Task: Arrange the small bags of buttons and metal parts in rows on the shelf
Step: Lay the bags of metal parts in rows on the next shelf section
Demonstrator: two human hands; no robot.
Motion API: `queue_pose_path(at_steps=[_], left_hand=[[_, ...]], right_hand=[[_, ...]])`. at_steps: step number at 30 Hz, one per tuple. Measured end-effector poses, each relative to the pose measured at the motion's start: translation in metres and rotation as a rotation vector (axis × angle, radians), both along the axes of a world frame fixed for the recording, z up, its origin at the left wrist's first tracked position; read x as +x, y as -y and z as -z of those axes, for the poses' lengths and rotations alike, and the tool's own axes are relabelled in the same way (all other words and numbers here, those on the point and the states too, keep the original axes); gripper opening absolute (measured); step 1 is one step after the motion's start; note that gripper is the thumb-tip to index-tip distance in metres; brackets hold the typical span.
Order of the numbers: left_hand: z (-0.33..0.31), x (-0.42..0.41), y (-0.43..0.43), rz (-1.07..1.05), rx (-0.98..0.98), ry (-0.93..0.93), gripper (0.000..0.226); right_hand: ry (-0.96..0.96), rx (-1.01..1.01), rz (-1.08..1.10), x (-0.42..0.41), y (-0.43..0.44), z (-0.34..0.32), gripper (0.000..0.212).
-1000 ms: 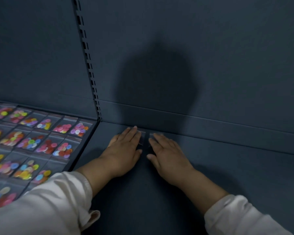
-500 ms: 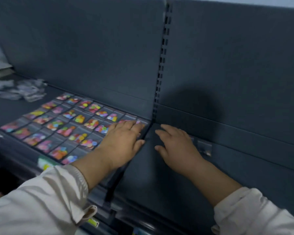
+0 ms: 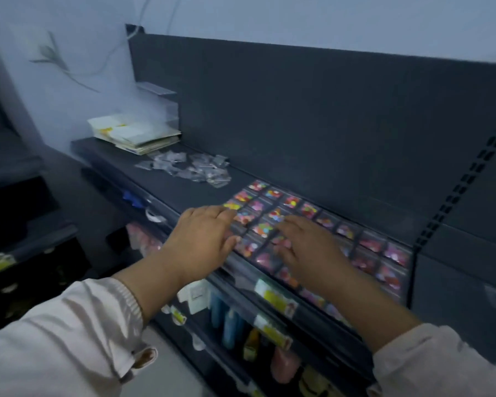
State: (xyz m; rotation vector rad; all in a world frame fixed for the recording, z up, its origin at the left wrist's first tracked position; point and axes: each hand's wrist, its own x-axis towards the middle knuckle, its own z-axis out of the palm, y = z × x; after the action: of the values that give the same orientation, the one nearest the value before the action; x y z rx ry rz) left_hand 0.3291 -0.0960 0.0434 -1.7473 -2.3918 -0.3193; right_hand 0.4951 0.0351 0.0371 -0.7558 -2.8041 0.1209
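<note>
Two hands hover palm-down over a dark shelf point(image 3: 184, 193); the left hand point(image 3: 204, 239) and the right hand point(image 3: 307, 247) both have fingers spread and nearly straight, gripping nothing; blur hides whether the fingertips touch what lies beneath. Under and just beyond both hands lie the button bags point(image 3: 291, 202), small clear bags set edge to edge in neat rows, each holding a cluster of bright buttons; the rows run on past the right hand, further to its right. Well beyond the left hand's fingertips, up and to the left, sits a loose heap of clear bags point(image 3: 189, 167); their contents are too blurred to name, though they are probably the metal parts. Past that heap rests a stack of papers point(image 3: 135, 136). The step looks like a pause between placements, with the button rows largely laid; the next move probably calls for a reach to the heap and a light pinch on one thin bag, without dragging its neighbours.
</note>
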Motion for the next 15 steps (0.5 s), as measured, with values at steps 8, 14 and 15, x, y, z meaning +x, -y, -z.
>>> queue_pose_path(at_steps=[8, 14, 15], left_hand=[[-0.006, -0.096, 0.046, -0.053, 0.024, 0.049, 0.058], [-0.004, -0.145, 0.042, -0.129, 0.039, 0.107, 0.057], [-0.003, -0.153, 0.04, -0.143, 0.032, 0.111, 0.057]], right_hand=[[0.019, -0.058, -0.058, -0.102, 0.037, -0.013, 0.046], [0.023, -0.083, -0.076, -0.163, 0.021, -0.011, 0.049], [0.021, -0.085, -0.081, -0.174, 0.017, -0.01, 0.049]])
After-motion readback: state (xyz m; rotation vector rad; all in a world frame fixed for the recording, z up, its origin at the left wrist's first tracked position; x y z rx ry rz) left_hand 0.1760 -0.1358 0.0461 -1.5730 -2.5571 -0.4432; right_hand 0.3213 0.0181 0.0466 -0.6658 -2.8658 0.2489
